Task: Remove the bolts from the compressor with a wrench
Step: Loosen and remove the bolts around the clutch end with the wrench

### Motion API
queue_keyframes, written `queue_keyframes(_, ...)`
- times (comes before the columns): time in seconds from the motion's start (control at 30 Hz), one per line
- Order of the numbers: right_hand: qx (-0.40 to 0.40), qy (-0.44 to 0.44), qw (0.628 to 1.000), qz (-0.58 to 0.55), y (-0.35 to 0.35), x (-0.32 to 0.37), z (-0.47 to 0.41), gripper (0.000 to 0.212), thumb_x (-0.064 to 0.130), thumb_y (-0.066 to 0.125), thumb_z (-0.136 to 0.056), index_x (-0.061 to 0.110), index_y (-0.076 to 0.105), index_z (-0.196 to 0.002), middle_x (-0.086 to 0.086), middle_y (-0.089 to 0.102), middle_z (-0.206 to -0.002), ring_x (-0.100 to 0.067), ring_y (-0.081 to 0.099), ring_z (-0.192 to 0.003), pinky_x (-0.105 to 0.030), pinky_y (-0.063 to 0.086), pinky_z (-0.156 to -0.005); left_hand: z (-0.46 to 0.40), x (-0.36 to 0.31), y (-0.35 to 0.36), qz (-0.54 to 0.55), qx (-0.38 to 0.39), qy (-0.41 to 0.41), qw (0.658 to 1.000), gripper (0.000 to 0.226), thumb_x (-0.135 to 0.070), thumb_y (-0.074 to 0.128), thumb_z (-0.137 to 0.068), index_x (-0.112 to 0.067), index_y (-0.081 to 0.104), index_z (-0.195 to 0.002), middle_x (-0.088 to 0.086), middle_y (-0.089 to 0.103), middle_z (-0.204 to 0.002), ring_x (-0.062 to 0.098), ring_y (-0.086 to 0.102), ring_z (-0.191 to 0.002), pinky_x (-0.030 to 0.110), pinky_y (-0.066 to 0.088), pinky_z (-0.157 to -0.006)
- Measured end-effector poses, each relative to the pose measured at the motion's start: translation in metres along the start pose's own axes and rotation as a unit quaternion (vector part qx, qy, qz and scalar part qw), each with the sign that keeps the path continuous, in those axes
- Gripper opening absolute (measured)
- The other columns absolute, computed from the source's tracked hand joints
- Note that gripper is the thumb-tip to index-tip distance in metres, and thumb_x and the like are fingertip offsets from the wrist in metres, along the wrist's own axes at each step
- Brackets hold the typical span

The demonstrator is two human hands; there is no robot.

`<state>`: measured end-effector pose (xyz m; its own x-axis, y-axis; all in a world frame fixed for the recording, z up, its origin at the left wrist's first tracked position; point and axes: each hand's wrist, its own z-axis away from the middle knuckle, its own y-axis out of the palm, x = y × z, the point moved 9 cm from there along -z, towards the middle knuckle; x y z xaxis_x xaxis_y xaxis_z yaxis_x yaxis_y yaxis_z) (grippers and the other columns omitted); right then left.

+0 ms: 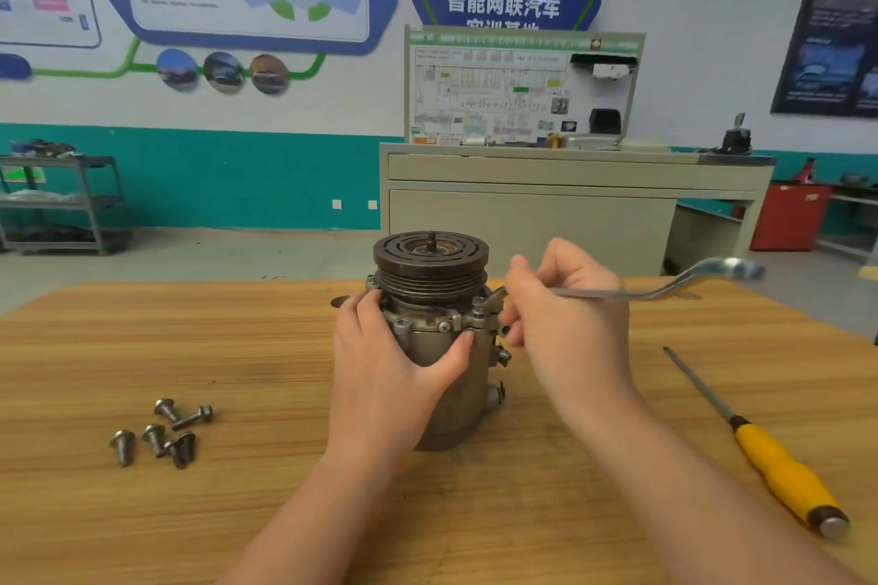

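While the left hand (399, 361) grips the compressor (434, 328) at frame centre, the right hand (565, 314) holds the wrench (655, 287) on a flange bolt (480, 311).

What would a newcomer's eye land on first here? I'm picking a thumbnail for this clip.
First the compressor standing upright mid-table, the left hand gripping its body while the right hand holds a wrench at its upper right flange. Next, the loose bolts at left and the yellow-handled screwdriver at right.
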<state>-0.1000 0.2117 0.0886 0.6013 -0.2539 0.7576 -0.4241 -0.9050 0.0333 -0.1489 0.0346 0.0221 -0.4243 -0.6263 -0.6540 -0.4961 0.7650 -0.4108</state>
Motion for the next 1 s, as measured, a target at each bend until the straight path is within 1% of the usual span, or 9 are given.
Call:
queue_keyframes(0.1,0.058,-0.189,0.969,0.147,0.02,0.032,0.017,0.048,0.003,0.057,-0.087,0.028,0.028,-0.058,0.009,0.049,-0.057,-0.006,0.046,-0.045,-0.009,0.03,-0.042,0.0,0.001,0.0,0.011,0.004,-0.006,1.0,0.099,-0.068,0.069,-0.066,-0.015,0.034,-0.141,-0.001,0.038,-0.138,0.016,0.035,-0.133,0.037,0.037,-0.111)
queue_keyframes(0.17,0.072,-0.225,0.957,0.169,0.021,0.03,0.025,0.048,0.004,0.059,-0.083,0.032,0.027,-0.06,0.015,0.046,-0.056,0.0,0.042,-0.047,-0.005,0.028,-0.046,0.0,0.0,0.001,0.012,0.007,-0.009,1.0,0.098,-0.068,0.07,-0.067,-0.016,0.033,-0.141,-0.002,0.037,-0.138,0.014,0.035,-0.133,0.038,0.039,-0.111)
queue_keyframes(0.3,0.002,0.038,0.989,-0.141,-0.01,-0.032,0.012,0.038,0.012,0.064,-0.091,0.017,0.045,-0.059,-0.004,0.057,-0.051,-0.008,0.049,-0.04,-0.02,0.04,-0.039,0.002,-0.003,-0.002,0.02,-0.003,-0.007,1.0,0.098,-0.066,0.066,-0.063,-0.015,0.035,-0.14,-0.002,0.038,-0.136,0.013,0.036,-0.131,0.031,0.036,-0.11)
queue_keyframes(0.4,0.052,0.28,0.893,-0.347,0.005,-0.074,0.0,0.032,0.01,0.061,-0.088,0.017,0.04,-0.065,-0.004,0.053,-0.047,-0.007,0.043,-0.034,-0.015,0.03,-0.032,0.002,-0.004,-0.002,0.026,-0.002,-0.003,1.0,0.098,-0.065,0.067,-0.063,-0.013,0.035,-0.14,-0.001,0.038,-0.136,0.014,0.035,-0.131,0.029,0.034,-0.11)
queue_keyframes(0.47,0.055,0.339,0.854,-0.391,0.011,-0.079,-0.012,0.028,0.013,0.06,-0.089,0.018,0.039,-0.07,0.0,0.049,-0.046,-0.003,0.039,-0.032,-0.012,0.026,-0.03,0.002,-0.004,0.0,0.017,0.006,-0.002,1.0,0.099,-0.065,0.067,-0.064,-0.013,0.034,-0.141,0.0,0.038,-0.138,0.014,0.033,-0.133,0.031,0.034,-0.112)
queue_keyframes(0.6,-0.007,0.194,0.915,-0.353,-0.021,-0.043,-0.05,0.036,0.014,0.062,-0.092,0.019,0.039,-0.065,0.0,0.048,-0.046,-0.004,0.037,-0.033,-0.015,0.025,-0.032,0.001,-0.002,-0.001,0.025,0.007,0.0,1.0,0.1,-0.069,0.066,-0.061,-0.018,0.034,-0.141,-0.006,0.035,-0.138,0.009,0.032,-0.132,0.025,0.031,-0.11)
queue_keyframes(0.73,-0.02,-0.02,0.997,-0.078,-0.033,0.004,-0.037,0.048,0.016,0.068,-0.089,0.021,0.04,-0.051,-0.004,0.053,-0.042,-0.009,0.044,-0.032,-0.016,0.032,-0.034,-0.001,0.0,0.001,0.018,0.004,-0.001,1.0,0.101,-0.07,0.065,-0.061,-0.017,0.033,-0.142,-0.006,0.035,-0.139,0.01,0.031,-0.134,0.025,0.029,-0.11)
queue_keyframes(0.87,-0.012,-0.095,0.995,0.028,-0.01,0.007,-0.006,0.044,0.013,0.064,-0.09,0.011,0.035,-0.056,-0.011,0.051,-0.049,-0.011,0.044,-0.035,-0.02,0.034,-0.037,0.0,-0.002,0.0,0.013,0.007,-0.002,1.0,0.1,-0.068,0.066,-0.063,-0.016,0.033,-0.142,-0.003,0.036,-0.138,0.012,0.032,-0.133,0.03,0.032,-0.112)
queue_keyframes(1.0,-0.005,-0.256,0.956,0.144,0.005,0.032,0.011,0.047,0.011,0.057,-0.09,0.029,0.025,-0.061,0.006,0.027,-0.048,-0.006,0.032,-0.045,-0.015,0.025,-0.044,0.001,-0.004,-0.001,0.018,0.009,-0.003,1.0,0.1,-0.068,0.065,-0.062,-0.016,0.034,-0.141,-0.003,0.037,-0.137,0.012,0.032,-0.132,0.034,0.034,-0.113)
